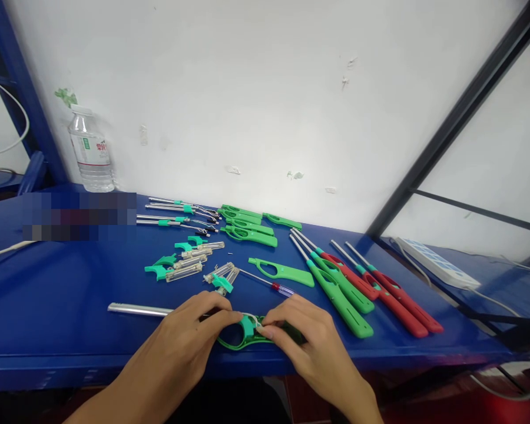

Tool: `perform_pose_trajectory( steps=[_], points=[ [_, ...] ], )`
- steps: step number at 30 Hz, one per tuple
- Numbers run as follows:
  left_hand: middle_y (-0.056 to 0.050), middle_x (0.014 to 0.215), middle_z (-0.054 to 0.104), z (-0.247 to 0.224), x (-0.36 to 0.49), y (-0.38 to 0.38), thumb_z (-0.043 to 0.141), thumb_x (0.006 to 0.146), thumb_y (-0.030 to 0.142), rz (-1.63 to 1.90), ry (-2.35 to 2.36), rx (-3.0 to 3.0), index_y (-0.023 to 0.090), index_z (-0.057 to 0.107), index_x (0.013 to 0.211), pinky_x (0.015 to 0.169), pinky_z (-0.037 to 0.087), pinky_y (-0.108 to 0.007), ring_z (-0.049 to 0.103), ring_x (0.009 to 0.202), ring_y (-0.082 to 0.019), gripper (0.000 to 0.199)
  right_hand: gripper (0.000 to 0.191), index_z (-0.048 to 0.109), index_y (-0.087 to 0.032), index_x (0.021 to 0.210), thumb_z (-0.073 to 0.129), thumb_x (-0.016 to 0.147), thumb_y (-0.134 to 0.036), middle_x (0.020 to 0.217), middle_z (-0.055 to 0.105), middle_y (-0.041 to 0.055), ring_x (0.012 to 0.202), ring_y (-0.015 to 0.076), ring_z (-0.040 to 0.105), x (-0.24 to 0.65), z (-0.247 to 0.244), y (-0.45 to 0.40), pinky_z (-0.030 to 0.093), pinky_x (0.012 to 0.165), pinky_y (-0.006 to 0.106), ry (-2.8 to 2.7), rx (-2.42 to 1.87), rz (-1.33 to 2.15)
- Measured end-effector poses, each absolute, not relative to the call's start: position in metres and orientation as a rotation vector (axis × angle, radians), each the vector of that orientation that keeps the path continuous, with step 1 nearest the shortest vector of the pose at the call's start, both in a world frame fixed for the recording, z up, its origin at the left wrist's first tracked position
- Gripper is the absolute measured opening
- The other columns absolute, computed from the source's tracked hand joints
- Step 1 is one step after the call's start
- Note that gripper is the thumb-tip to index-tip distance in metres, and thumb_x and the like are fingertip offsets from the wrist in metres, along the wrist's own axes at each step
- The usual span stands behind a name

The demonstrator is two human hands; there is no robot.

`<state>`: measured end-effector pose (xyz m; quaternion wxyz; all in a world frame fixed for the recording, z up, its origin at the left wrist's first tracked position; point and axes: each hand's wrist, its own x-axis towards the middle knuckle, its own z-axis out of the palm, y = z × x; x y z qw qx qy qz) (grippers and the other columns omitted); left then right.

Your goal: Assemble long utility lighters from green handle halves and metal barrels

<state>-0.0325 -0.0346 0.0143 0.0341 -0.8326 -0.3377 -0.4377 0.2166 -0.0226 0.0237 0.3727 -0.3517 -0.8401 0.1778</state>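
Near the table's front edge, my left hand (189,335) is closed on a green lighter shell (234,346), its thumb and forefinger by a teal trigger (247,327) inside the shell. A silver metal tube (139,309) sticks out to the left from under this hand. My right hand (311,338) covers the handle end, with thumb and forefinger pinched on a thin white wire (258,324) beside the trigger. Its other fingers hide much of the shell. Just beyond my hands lie a screwdriver (282,289), another green shell (287,272) and a teal trigger (223,282) on clear fuel tanks.
Assembled red and green lighters (340,300) lie at right. Metal tubes with wires (176,222), green shells (249,235) and clear tanks (184,271) are farther back. A water bottle (92,153) stands by the wall, and a power strip (437,262) lies far right.
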Motion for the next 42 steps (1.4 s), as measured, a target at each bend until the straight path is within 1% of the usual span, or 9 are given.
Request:
perform_pose_trajectory(
  steps=[6, 10, 22, 28, 42],
  points=[
    [0.001, 0.101, 0.075, 0.013, -0.0322, -0.0326, 0.041, 0.109, 0.002, -1.342, -1.056, -2.556, 0.025, 0.076, 0.113, 0.079, 0.057, -0.02, 0.075, 0.086, -0.012, 0.043, 0.012, 0.075, -0.023, 0.098, 0.071, 0.109, -0.024, 0.094, 0.079, -0.0013, 0.085, 0.0183, 0.069, 0.216, 0.0234, -0.0205, 0.049, 0.083, 0.031, -2.147, -0.896, 0.445],
    [0.001, 0.102, 0.075, 0.0115, -0.0344, -0.033, 0.041, 0.109, 0.002, -1.35, -1.065, -2.56, 0.025, 0.075, 0.114, 0.077, 0.056, -0.02, 0.075, 0.086, -0.012, 0.042, 0.012, 0.075, -0.023, 0.098, 0.072, 0.109, -0.024, 0.094, 0.079, -0.0013, 0.085, 0.0187, 0.069, 0.2159, 0.0237, -0.0215, 0.049, 0.083, 0.031, -2.147, -0.895, 0.449],
    [0.001, 0.103, 0.072, 0.0091, -0.033, -0.0309, 0.041, 0.105, -0.002, -1.346, -1.069, -2.579, 0.025, 0.073, 0.115, 0.076, 0.056, -0.019, 0.075, 0.086, -0.011, 0.043, 0.01, 0.075, -0.024, 0.098, 0.074, 0.108, -0.025, 0.093, 0.079, -0.0028, 0.084, 0.017, 0.069, 0.2167, 0.023, -0.022, 0.048, 0.083, 0.03, -2.152, -0.862, 0.431],
    [0.002, 0.103, 0.071, 0.0095, -0.0339, -0.0323, 0.042, 0.105, -0.002, -1.374, -1.09, -2.603, 0.027, 0.073, 0.115, 0.077, 0.055, -0.018, 0.075, 0.086, -0.01, 0.043, 0.008, 0.076, -0.024, 0.098, 0.076, 0.106, -0.023, 0.093, 0.079, -0.0029, 0.085, 0.017, 0.07, 0.2165, 0.0215, -0.0218, 0.048, 0.086, 0.03, -2.151, -0.846, 0.432],
    [0.0, 0.101, 0.072, 0.0119, -0.0325, -0.0314, 0.045, 0.106, 0.001, -1.411, -1.066, -2.595, 0.025, 0.076, 0.113, 0.075, 0.055, -0.017, 0.074, 0.084, -0.01, 0.04, 0.011, 0.076, -0.024, 0.097, 0.075, 0.108, -0.027, 0.092, 0.079, -0.0022, 0.083, 0.0174, 0.07, 0.2157, 0.0239, -0.0218, 0.049, 0.085, 0.031, -2.168, -0.845, 0.414]
  ],
)
